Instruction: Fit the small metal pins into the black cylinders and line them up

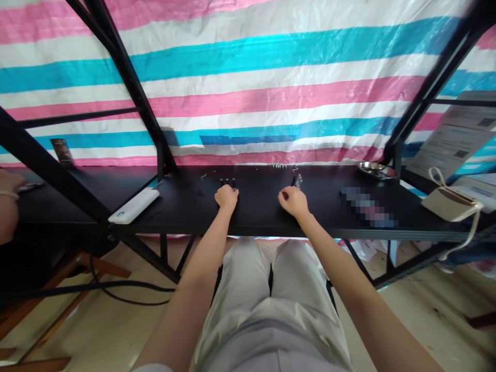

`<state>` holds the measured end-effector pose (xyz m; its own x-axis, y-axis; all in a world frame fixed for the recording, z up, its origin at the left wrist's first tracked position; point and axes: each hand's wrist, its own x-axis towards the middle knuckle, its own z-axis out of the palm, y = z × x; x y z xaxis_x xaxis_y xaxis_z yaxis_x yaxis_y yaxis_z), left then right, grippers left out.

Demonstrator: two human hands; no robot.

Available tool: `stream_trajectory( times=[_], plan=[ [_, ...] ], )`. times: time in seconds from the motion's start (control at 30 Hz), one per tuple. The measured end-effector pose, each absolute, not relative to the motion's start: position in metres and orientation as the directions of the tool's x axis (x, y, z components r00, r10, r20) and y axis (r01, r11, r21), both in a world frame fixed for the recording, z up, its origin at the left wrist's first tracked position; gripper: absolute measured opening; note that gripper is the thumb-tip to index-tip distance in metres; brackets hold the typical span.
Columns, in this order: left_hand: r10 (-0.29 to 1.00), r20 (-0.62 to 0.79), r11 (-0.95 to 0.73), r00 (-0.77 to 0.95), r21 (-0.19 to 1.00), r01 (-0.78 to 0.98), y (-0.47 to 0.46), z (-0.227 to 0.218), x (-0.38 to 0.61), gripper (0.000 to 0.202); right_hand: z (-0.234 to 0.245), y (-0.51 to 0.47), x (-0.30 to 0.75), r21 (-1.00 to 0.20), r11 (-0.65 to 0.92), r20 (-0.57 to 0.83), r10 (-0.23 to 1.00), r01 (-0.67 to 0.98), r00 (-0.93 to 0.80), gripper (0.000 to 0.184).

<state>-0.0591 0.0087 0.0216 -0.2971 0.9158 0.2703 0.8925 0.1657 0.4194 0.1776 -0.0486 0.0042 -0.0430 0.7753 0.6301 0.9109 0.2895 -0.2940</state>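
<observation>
My left hand (227, 197) rests on the black table with its fingers curled closed. Just beyond its knuckles stand several short dark pen-like pieces (228, 182) with pale tips; whether the fingers grip one is hidden. To the right, my right hand (294, 200) is also closed, thumb and forefinger bent together. Against its far side is a small bunch of clear and black slim pen-like parts (298, 181). What the right fingers hold, if anything, cannot be made out.
Small white coil-like bits (279, 166) lie along the table's (259, 206) back edge. A white oblong device (134, 205) is at left; a shiny metal dish (376, 170), a blurred-out flat item (368, 206) and a cream pouch (451, 201) are at right. Black frame posts (135, 88) flank me. Another person's arm (8, 206) shows far left.
</observation>
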Motion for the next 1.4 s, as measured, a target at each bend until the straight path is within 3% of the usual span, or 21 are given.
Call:
stream_trajectory(
  times=[0.1, 0.2, 0.3, 0.43, 0.57, 0.7, 0.97, 1.07, 1.27, 1.4],
  plan=[
    [0.936, 0.316, 0.023, -0.156, 0.385, 0.923, -0.002, 0.024, -0.048, 0.023, 0.006, -0.049, 0.183, -0.452, 0.090, 0.622, 0.745, 0.887, 0.241, 0.023],
    [0.911, 0.399, -0.242, 0.102, 0.319, 0.916, -0.014, 0.028, -0.024, 0.022, 0.006, -0.046, 0.192, -0.573, -0.070, 0.542, 0.715, 0.816, 0.442, 0.023],
    [0.807, 0.499, -0.457, 0.316, 0.189, 0.869, -0.022, 0.032, 0.006, 0.028, 0.005, -0.042, 0.201, -0.611, -0.188, 0.466, 0.700, 0.769, 0.542, 0.019],
    [0.726, 0.425, -0.603, 0.540, 0.017, 0.798, -0.023, 0.033, 0.044, 0.048, 0.002, -0.039, 0.207, -0.603, -0.313, 0.362, 0.712, 0.734, 0.601, 0.025],
    [0.748, 0.319, -0.611, 0.581, -0.010, 0.792, -0.017, 0.033, 0.072, 0.058, 0.000, -0.038, 0.208, -0.565, -0.345, 0.300, 0.760, 0.749, 0.577, 0.030],
    [0.770, 0.220, -0.620, 0.599, 0.035, 0.784, -0.009, 0.028, 0.087, 0.065, -0.002, -0.035, 0.209, -0.521, -0.361, 0.272, 0.789, 0.774, 0.551, 0.034],
    [0.797, 0.244, -0.592, 0.552, 0.136, 0.794, 0.010, 0.012, 0.096, 0.070, -0.010, -0.027, 0.214, -0.551, -0.289, 0.335, 0.782, 0.782, 0.526, 0.031],
    [0.788, 0.292, -0.596, 0.542, 0.136, 0.792, 0.009, 0.012, 0.098, 0.061, -0.010, -0.025, 0.215, -0.561, -0.287, 0.325, 0.786, 0.777, 0.525, 0.030],
    [0.736, 0.457, -0.591, 0.499, 0.075, 0.803, 0.004, 0.014, 0.096, 0.020, -0.011, -0.021, 0.218, -0.547, -0.291, 0.312, 0.799, 0.785, 0.514, 0.029],
    [0.728, 0.467, -0.593, 0.503, 0.061, 0.803, 0.003, 0.014, 0.090, 0.014, -0.010, -0.018, 0.219, -0.544, -0.296, 0.309, 0.799, 0.785, 0.515, 0.027]
  ],
)
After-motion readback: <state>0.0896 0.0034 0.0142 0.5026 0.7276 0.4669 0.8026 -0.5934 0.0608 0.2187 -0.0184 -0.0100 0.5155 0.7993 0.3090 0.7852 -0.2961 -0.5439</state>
